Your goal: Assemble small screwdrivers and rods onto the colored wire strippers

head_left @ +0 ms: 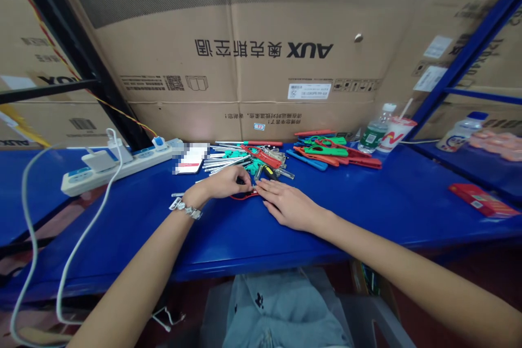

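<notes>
My left hand point(230, 181), with a bracelet at its wrist, is closed with fingers curled over something small and dark, mostly hidden, beside a thin red cord point(240, 198). My right hand point(287, 204) lies flat on the blue table point(253, 244), its fingers stretched toward the left fingertips and the cord. Just beyond both hands is a pile of metal rods point(222, 162), green pieces point(255, 166), a red part point(265, 156) and a black and yellow tool point(269, 173). Several red, green and blue plastic pieces point(326, 150) lie to the right of the pile.
A white power strip point(126, 166) with plugs and cables lies at the left, near a phone point(191, 159). At the right stand a green-labelled bottle point(373, 133), a cup point(393, 135) and another bottle point(460, 133). A red box point(483, 200) lies nearer. Cardboard point(261, 81) rises behind.
</notes>
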`<state>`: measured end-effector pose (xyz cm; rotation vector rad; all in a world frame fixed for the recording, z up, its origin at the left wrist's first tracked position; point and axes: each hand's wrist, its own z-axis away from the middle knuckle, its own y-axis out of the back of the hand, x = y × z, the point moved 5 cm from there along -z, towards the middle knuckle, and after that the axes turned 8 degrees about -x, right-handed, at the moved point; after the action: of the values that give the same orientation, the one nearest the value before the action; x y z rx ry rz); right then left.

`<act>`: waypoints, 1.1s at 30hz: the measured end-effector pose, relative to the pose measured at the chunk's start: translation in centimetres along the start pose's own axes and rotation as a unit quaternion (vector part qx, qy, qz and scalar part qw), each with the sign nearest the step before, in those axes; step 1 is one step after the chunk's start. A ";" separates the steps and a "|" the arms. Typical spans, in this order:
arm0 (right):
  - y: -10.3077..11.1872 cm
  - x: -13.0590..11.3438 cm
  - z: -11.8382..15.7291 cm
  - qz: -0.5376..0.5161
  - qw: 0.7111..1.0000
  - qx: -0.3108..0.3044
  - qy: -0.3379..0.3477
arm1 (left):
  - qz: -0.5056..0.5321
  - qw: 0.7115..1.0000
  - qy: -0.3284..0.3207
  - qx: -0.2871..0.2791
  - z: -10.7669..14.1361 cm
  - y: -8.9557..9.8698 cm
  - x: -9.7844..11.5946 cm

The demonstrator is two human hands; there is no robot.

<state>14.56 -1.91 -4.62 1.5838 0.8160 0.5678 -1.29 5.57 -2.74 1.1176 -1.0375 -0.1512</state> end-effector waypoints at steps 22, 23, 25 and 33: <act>-0.2 0.1 0.2 -0.008 1.000 -0.011 -0.002 | -0.275 0.956 -0.088 0.041 1.6 -0.2 2.4; -0.2 0.1 0.2 -0.007 1.000 -0.010 -0.002 | -0.292 0.951 -0.093 0.042 1.6 -0.3 2.6; -0.2 0.1 0.1 -0.008 1.000 -0.009 0.000 | -0.318 0.942 -0.095 0.042 1.6 -0.5 2.9; -0.1 0.1 0.1 -0.026 1.000 -0.009 0.000 | -0.242 0.968 -0.049 0.055 1.8 -0.3 2.5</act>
<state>14.69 -1.90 -4.71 1.5415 0.8484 0.5357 -1.13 2.84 -1.42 1.4646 -0.8501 -0.5478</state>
